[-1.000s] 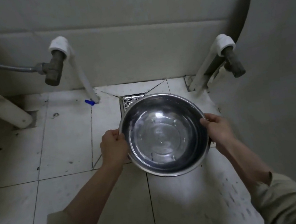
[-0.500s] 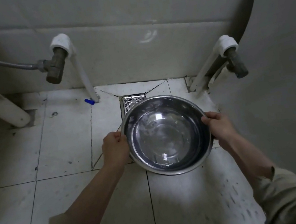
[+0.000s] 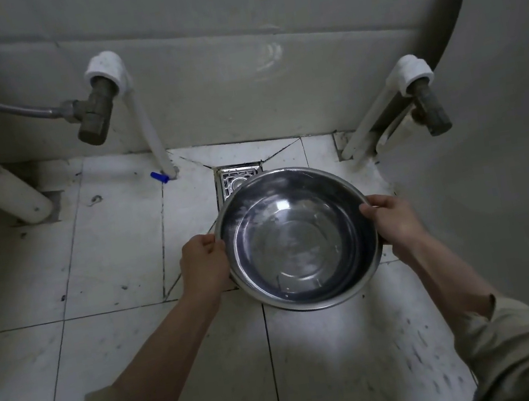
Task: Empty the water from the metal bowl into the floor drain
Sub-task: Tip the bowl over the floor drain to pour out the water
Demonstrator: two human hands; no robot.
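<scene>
A shiny metal bowl (image 3: pixel 299 240) with a shallow layer of water hangs level above the tiled floor. My left hand (image 3: pixel 203 262) grips its left rim and my right hand (image 3: pixel 393 221) grips its right rim. The square metal floor drain (image 3: pixel 234 181) lies just beyond the bowl, against the back wall. The bowl's far rim hides most of the drain, leaving only its back left part in sight.
A white pipe with a brass valve (image 3: pixel 94 111) and a grey hose stands at the back left, with a blue cap (image 3: pixel 159 177) at its foot. Another white pipe with a valve (image 3: pixel 423 95) stands at the right. A thick white pipe (image 3: pixel 2 193) slants at far left.
The bowl and both hands have shifted slightly away from me toward the drain, and the water inside has sloshed. Both grips are unchanged.
</scene>
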